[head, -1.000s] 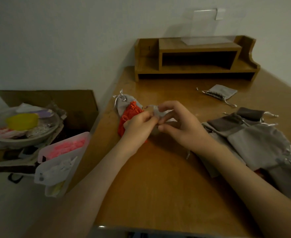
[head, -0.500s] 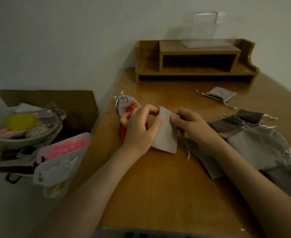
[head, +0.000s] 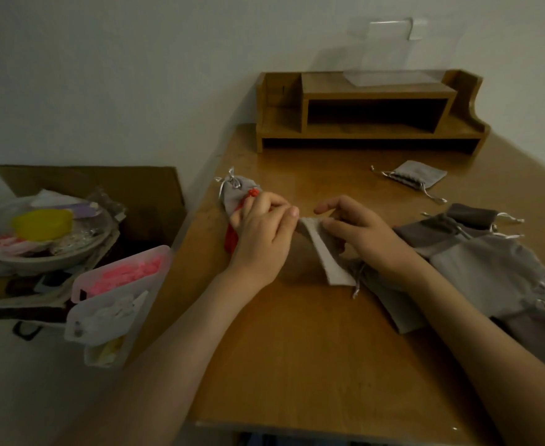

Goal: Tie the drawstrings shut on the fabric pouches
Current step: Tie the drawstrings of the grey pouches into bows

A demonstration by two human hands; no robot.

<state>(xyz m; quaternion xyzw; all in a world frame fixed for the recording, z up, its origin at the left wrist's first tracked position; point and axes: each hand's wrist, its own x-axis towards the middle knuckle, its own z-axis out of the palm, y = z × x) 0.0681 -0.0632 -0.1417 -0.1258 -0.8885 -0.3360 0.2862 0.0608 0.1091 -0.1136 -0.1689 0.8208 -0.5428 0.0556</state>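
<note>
A light grey pouch (head: 327,252) is held above the middle of the wooden desk (head: 296,365), its mouth gripped between my two hands. My left hand (head: 261,233) pinches one side of the mouth and my right hand (head: 358,233) pinches the other, index finger raised. Behind my left hand lie a grey pouch (head: 235,193) tied with a silver bow and a red pouch (head: 232,235), mostly hidden. To the right is a pile of grey pouches (head: 477,262) with loose silver strings. A small cinched grey pouch (head: 416,175) lies further back.
A wooden desk organiser (head: 371,114) stands against the wall at the back, with a clear plastic sheet on it. Left of the desk are a cardboard box (head: 87,188), a bowl with a yellow object (head: 42,225) and a translucent bin with pink items (head: 119,284).
The pouch was bunched small between both hands, then hung flat; now my hands have drawn slightly apart and the pouch has turned more edge-on, its mouth pulled between them.
</note>
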